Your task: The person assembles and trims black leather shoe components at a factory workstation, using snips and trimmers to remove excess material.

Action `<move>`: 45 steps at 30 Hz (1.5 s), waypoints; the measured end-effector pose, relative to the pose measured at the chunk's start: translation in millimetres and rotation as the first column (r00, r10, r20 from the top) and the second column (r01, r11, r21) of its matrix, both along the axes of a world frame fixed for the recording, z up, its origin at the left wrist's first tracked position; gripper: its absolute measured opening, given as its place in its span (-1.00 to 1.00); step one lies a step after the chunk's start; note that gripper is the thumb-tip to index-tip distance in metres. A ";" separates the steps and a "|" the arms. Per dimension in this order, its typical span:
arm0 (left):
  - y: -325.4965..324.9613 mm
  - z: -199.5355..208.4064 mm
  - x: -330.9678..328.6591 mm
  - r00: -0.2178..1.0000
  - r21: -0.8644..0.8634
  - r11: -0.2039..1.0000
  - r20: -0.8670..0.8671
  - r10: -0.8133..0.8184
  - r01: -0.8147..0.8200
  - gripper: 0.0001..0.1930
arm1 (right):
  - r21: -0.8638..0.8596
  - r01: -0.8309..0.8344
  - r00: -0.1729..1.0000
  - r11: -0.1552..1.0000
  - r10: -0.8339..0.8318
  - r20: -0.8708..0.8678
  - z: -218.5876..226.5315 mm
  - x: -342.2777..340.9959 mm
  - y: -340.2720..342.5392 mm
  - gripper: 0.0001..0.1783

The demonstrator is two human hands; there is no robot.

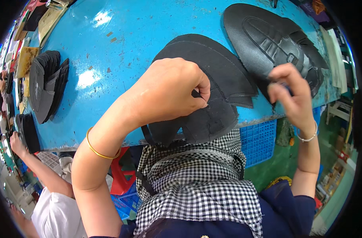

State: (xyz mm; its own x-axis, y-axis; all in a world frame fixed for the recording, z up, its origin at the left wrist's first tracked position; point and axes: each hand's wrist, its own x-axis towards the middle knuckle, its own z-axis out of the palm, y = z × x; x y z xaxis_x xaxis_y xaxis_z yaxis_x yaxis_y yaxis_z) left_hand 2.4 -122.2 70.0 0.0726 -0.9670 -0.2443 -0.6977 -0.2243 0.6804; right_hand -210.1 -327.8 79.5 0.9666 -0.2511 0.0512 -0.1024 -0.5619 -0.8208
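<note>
In front of me on the blue table lies a black shoe upper piece (224, 75), its flat matte side up, with stitch lines along its curved edge. My left hand (177, 85) is closed above it, thumb and forefinger pinching a bit of the black material. The rest of that grip is hidden behind the hand. Over the table's front edge at the right, my right hand (294, 93) is blurred, with fingers curled together. Something small and dark shows between them, too smeared to name. Beyond it lies a stack of glossy black shoe uppers (264, 39) with stitched panels.
At the left stands a bundle of black cut pieces (48, 85), with more dark pieces (27, 129) near a co-worker's hand (17, 143). Below the table edge are a blue plastic crate (258, 141) and a red stool (123, 174). Pale strips (333, 59) lie along the right edge.
</note>
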 end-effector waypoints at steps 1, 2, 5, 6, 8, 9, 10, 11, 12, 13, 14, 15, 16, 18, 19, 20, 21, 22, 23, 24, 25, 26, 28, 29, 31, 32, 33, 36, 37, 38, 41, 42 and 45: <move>1.5 -2.0 -1.3 1.000 0.005 1.000 0.001 0.002 -0.002 -0.87 | -0.027 -0.081 0.996 0.996 0.080 -0.038 0.6 7.8 9.2 -0.86; 5.0 -5.1 -2.2 0.999 -0.062 0.998 0.044 0.022 -0.020 -0.85 | -0.147 -0.234 0.971 0.961 0.239 0.010 -4.9 19.3 12.5 -0.84; 5.9 -2.1 0.9 0.983 -0.144 0.989 0.177 0.046 -0.020 -0.81 | -0.355 -0.418 0.896 0.836 0.445 -0.006 -18.5 38.2 20.9 -0.79; 6.4 -0.6 3.7 0.962 -0.155 0.988 0.267 0.056 -0.014 -0.79 | -0.447 -0.427 0.880 0.786 0.475 -0.005 -21.7 42.1 24.9 -0.80; 11.2 -3.3 13.9 0.974 -0.161 0.987 0.218 0.055 -0.019 -0.79 | -0.545 -0.449 0.859 0.708 0.510 -0.046 -22.9 46.7 30.6 -0.80; 13.4 -3.5 17.2 0.984 -0.167 0.986 0.168 0.055 -0.027 -0.79 | -0.543 -0.451 0.858 0.708 0.512 -0.045 -20.3 48.8 30.0 -0.80; 15.3 -1.7 19.2 0.986 -0.110 0.991 0.140 0.086 -0.071 -0.80 | -0.530 -0.509 0.829 0.678 0.552 -0.089 -15.9 51.9 28.0 -0.79; 14.8 -2.0 19.8 0.986 -0.110 0.991 0.141 0.086 -0.070 -0.80 | -0.517 -0.563 0.797 0.645 0.588 -0.134 -13.4 54.4 25.6 -0.79; 14.0 -2.7 20.8 0.989 -0.092 0.992 0.117 0.092 -0.082 -0.81 | -0.518 -0.562 0.798 0.645 0.588 -0.134 -15.8 56.3 23.6 -0.79; 13.4 -3.2 21.4 0.991 -0.073 0.993 0.093 0.099 -0.092 -0.81 | -0.445 -0.577 0.790 0.685 0.607 -0.090 -19.8 58.1 21.3 -0.79; 12.8 -3.1 21.2 0.991 -0.073 0.993 0.093 0.099 -0.092 -0.81 | -0.368 -0.591 0.782 0.717 0.622 -0.046 -22.1 59.2 19.9 -0.78; 11.9 -2.8 20.6 0.990 -0.068 0.994 0.108 0.096 -0.089 -0.82 | -0.368 -0.592 0.782 0.717 0.622 -0.046 -22.4 60.3 20.0 -0.78; 10.8 -2.4 19.9 0.988 -0.064 0.994 0.123 0.094 -0.086 -0.83 | -0.437 -0.538 0.811 0.721 0.583 -0.035 -22.6 62.0 21.0 -0.78; 9.8 -1.1 18.4 0.986 -0.052 0.994 0.138 0.098 -0.091 -0.83 | -0.500 -0.481 0.838 0.720 0.545 -0.021 -22.6 65.3 26.3 -0.79; 9.8 -0.1 18.1 0.983 -0.042 0.994 0.155 0.102 -0.096 -0.83 | -0.571 -0.441 0.859 0.692 0.510 -0.045 -22.3 66.6 30.4 -0.79; 8.7 0.9 18.5 0.983 -0.046 0.995 0.153 0.099 -0.093 -0.83 | -0.641 -0.399 0.881 0.656 0.469 -0.068 -21.4 67.2 32.6 -0.80; 7.5 1.9 19.0 0.984 -0.021 0.997 0.158 0.082 -0.079 -0.83 | -0.643 -0.397 0.882 0.655 0.465 -0.071 -21.3 68.7 33.4 -0.80; 6.4 2.5 19.6 0.985 0.003 0.998 0.162 0.064 -0.066 -0.84 | -0.607 -0.396 0.887 0.689 0.458 -0.059 -21.5 70.7 33.4 -0.80; 8.3 0.7 21.4 0.984 0.003 0.998 0.163 0.068 -0.070 -0.84 | -0.567 -0.399 0.888 0.720 0.458 -0.044 -22.6 73.1 34.0 -0.79; 10.8 -2.2 23.9 0.991 -0.035 0.998 0.123 0.051 -0.047 -0.84 | -0.568 -0.402 0.886 0.719 0.461 -0.044 -18.1 73.7 32.3 -0.79; 13.0 -4.0 25.6 0.996 -0.075 0.997 0.083 0.033 -0.027 -0.84 | -0.511 -0.424 0.896 0.748 0.429 -0.115 -9.5 73.9 28.5 -0.77; 13.8 -0.2 26.4 0.996 -0.064 0.998 0.085 0.017 -0.012 -0.84 | -0.452 -0.439 0.898 0.777 0.398 -0.187 -4.2 74.0 26.7 -0.75; 17.0 -2.2 26.3 0.997 -0.072 0.997 0.073 0.036 -0.031 -0.84 | -0.469 -0.438 0.894 0.767 0.427 -0.136 -11.1 77.7 28.3 -0.73; 16.2 -3.2 26.3 0.997 -0.085 0.996 0.057 0.043 -0.038 -0.85 | -0.487 -0.428 0.891 0.761 0.444 -0.089 -15.2 78.7 29.3 -0.70; 13.4 -3.1 25.1 0.997 -0.088 0.996 0.073 0.032 -0.026 -0.84 | -0.495 -0.438 0.882 0.751 0.464 -0.076 -19.2 80.3 33.0 -0.70; 14.3 -2.7 25.3 0.995 -0.084 0.996 0.094 0.031 -0.023 -0.83 | -0.514 -0.440 0.885 0.737 0.453 -0.109 -19.2 81.6 34.6 -0.71; 16.2 -6.6 26.2 0.995 -0.085 0.996 0.096 0.033 -0.025 -0.83 | -0.532 -0.443 0.887 0.722 0.440 -0.143 -18.8 82.5 35.9 -0.71; 22.1 -14.8 30.6 0.993 -0.261 0.959 0.021 0.116 -0.107 -0.86 | -0.474 -0.349 0.924 0.808 0.380 -0.031 -16.0 77.6 34.9 -0.75; 25.5 -10.9 33.0 0.929 -0.145 0.941 -0.260 0.263 -0.307 -0.87 | -0.473 -0.353 0.922 0.807 0.385 -0.032 -13.6 76.0 38.2 -0.75; 28.5 -4.1 33.8 0.767 0.020 0.889 -0.498 0.405 -0.457 -0.87 | -0.483 -0.337 0.920 0.808 0.391 0.011 -8.0 70.9 44.1 -0.76; 39.1 9.3 41.5 0.643 -0.001 0.795 -0.588 0.490 -0.607 -0.85 | -0.703 -0.298 0.868 0.646 0.490 0.082 -12.8 54.9 74.3 -0.74; 40.6 9.1 46.3 0.651 -0.074 0.776 -0.596 0.470 -0.627 -0.82 | -0.742 -0.329 0.886 0.585 0.463 -0.027 -12.2 47.6 89.4 -0.71; 48.5 20.2 60.2 0.719 -0.355 0.677 -0.581 0.381 -0.645 -0.74 | -0.815 -0.329 0.915 0.476 0.373 -0.152 -16.9 34.8 119.0 -0.68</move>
State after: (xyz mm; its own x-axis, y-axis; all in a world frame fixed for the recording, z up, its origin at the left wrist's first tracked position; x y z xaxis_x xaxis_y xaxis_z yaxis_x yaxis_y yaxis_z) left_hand 62.6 -73.7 90.2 0.6128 -0.7807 0.1220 -0.1816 0.0112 0.9833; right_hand -175.3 -208.9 62.6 0.9555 0.2821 0.0868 0.2818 -0.9593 0.0150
